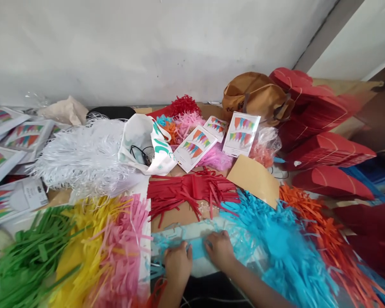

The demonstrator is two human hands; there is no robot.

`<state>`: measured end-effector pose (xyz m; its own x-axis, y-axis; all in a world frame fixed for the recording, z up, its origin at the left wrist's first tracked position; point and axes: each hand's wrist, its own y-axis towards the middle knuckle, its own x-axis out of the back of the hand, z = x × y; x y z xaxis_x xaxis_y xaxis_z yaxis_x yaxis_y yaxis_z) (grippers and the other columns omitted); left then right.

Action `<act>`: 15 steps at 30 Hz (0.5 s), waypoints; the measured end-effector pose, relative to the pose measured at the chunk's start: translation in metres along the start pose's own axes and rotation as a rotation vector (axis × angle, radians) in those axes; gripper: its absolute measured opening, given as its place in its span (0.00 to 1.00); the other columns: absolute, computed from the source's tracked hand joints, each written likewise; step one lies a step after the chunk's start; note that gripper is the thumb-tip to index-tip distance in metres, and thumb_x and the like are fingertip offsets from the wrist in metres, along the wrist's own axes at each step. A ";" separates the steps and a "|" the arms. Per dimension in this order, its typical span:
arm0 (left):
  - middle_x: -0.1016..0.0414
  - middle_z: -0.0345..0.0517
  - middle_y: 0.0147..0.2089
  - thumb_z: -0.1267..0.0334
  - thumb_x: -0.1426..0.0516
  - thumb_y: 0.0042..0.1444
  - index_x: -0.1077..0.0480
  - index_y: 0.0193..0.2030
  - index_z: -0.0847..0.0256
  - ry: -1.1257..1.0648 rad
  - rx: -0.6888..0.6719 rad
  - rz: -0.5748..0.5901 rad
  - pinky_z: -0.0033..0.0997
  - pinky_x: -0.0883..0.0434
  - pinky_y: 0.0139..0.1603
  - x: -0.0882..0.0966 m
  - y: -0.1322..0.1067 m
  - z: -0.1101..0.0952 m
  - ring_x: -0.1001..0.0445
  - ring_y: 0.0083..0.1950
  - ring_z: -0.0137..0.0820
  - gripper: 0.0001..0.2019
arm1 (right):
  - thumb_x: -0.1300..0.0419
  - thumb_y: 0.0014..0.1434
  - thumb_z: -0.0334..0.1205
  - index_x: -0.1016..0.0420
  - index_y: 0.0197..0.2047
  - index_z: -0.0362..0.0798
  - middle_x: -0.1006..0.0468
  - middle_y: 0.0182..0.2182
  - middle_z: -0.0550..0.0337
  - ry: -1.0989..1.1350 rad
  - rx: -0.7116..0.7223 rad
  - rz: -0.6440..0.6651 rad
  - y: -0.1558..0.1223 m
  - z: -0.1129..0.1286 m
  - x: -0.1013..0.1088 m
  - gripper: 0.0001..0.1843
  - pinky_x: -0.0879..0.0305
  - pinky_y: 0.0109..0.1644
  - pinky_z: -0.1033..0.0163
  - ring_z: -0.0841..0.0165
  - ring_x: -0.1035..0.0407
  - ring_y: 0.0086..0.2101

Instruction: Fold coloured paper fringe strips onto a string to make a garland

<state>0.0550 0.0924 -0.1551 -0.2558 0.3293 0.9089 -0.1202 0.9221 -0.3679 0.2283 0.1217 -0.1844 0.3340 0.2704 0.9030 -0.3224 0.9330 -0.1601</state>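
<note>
My left hand (177,262) and my right hand (220,250) rest close together at the table's front edge. Both have their fingers curled down onto a light blue strip of tissue paper (197,248) that lies flat between them on a pale sheet. The left hand pinches its left end, the right hand its right end. A big heap of blue fringed paper (276,244) lies just right of my right hand. Red fringed paper (192,190) lies behind the strip.
Heaps of green (25,256), yellow (83,239), pink (122,248), white (83,158) and orange fringe (324,231) cover the table. Printed bunting packets (240,132) lie at the back and left. Red paper stacks (327,149), a brown bag (256,96) and a white bag (147,145) stand behind.
</note>
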 end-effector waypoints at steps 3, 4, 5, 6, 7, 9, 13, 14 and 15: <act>0.17 0.51 0.33 0.58 0.53 0.64 0.23 0.44 0.59 0.015 0.005 -0.007 0.42 0.36 0.46 0.000 0.002 -0.001 0.20 0.37 0.42 0.18 | 0.41 0.59 0.38 0.24 0.30 0.49 0.20 0.31 0.58 -0.003 -0.006 0.018 0.002 0.000 -0.002 0.07 0.46 0.46 0.57 0.64 0.27 0.35; 0.17 0.50 0.32 0.58 0.53 0.64 0.23 0.44 0.59 0.020 0.001 -0.013 0.42 0.35 0.46 0.000 0.002 -0.001 0.20 0.36 0.41 0.17 | 0.40 0.59 0.38 0.24 0.30 0.49 0.20 0.31 0.58 -0.003 -0.009 0.021 0.002 0.001 -0.001 0.07 0.46 0.46 0.57 0.64 0.27 0.35; 0.18 0.49 0.31 0.58 0.52 0.64 0.23 0.44 0.59 0.025 -0.003 -0.026 0.42 0.36 0.46 0.000 0.001 -0.002 0.21 0.34 0.41 0.17 | 0.40 0.59 0.39 0.24 0.30 0.49 0.20 0.31 0.59 -0.004 -0.014 0.020 0.002 0.002 0.000 0.07 0.46 0.46 0.57 0.63 0.28 0.35; 0.18 0.48 0.31 0.58 0.52 0.64 0.24 0.44 0.59 0.032 -0.007 -0.046 0.42 0.36 0.46 0.000 0.000 -0.003 0.21 0.35 0.40 0.16 | 0.40 0.58 0.39 0.24 0.30 0.49 0.20 0.31 0.58 -0.005 -0.026 0.014 0.002 0.003 0.002 0.06 0.46 0.46 0.57 0.63 0.28 0.35; 0.18 0.49 0.33 0.59 0.52 0.64 0.24 0.44 0.59 0.039 -0.012 -0.074 0.43 0.36 0.48 0.000 -0.002 -0.004 0.22 0.37 0.41 0.16 | 0.39 0.58 0.38 0.25 0.31 0.49 0.20 0.32 0.58 -0.008 -0.043 0.003 0.002 0.003 0.005 0.05 0.46 0.46 0.56 0.62 0.28 0.36; 0.19 0.51 0.43 0.62 0.52 0.65 0.25 0.48 0.59 0.055 -0.037 -0.140 0.46 0.38 0.53 -0.001 -0.006 -0.007 0.24 0.46 0.42 0.15 | 0.39 0.57 0.37 0.25 0.34 0.49 0.21 0.33 0.55 -0.019 -0.103 -0.035 0.000 0.000 0.013 0.02 0.46 0.47 0.54 0.58 0.29 0.38; 0.23 0.46 0.50 0.69 0.50 0.63 0.25 0.47 0.54 0.071 -0.218 -0.186 0.45 0.41 0.59 -0.003 -0.008 -0.009 0.30 0.53 0.39 0.14 | 0.41 0.57 0.31 0.26 0.43 0.47 0.23 0.43 0.48 -0.087 -0.164 -0.204 -0.012 -0.012 0.024 0.10 0.47 0.51 0.48 0.52 0.32 0.45; 0.22 0.45 0.48 0.70 0.49 0.62 0.24 0.45 0.54 0.073 -0.278 -0.179 0.44 0.41 0.59 -0.003 -0.007 -0.009 0.30 0.52 0.38 0.13 | 0.41 0.56 0.30 0.27 0.44 0.48 0.23 0.45 0.49 -0.092 -0.073 -0.208 -0.016 -0.015 0.024 0.12 0.48 0.53 0.48 0.53 0.33 0.46; 0.22 0.44 0.45 0.70 0.48 0.61 0.24 0.42 0.54 0.076 -0.334 -0.170 0.44 0.41 0.58 -0.002 -0.006 -0.009 0.30 0.51 0.38 0.12 | 0.41 0.56 0.30 0.27 0.45 0.48 0.23 0.46 0.50 -0.089 0.060 -0.176 -0.020 -0.016 0.023 0.13 0.49 0.55 0.48 0.54 0.33 0.47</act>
<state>0.0645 0.0883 -0.1531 -0.1859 0.1682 0.9681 0.1678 0.9762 -0.1374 0.2565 0.1134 -0.1669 0.3110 0.0795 0.9471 -0.3194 0.9473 0.0254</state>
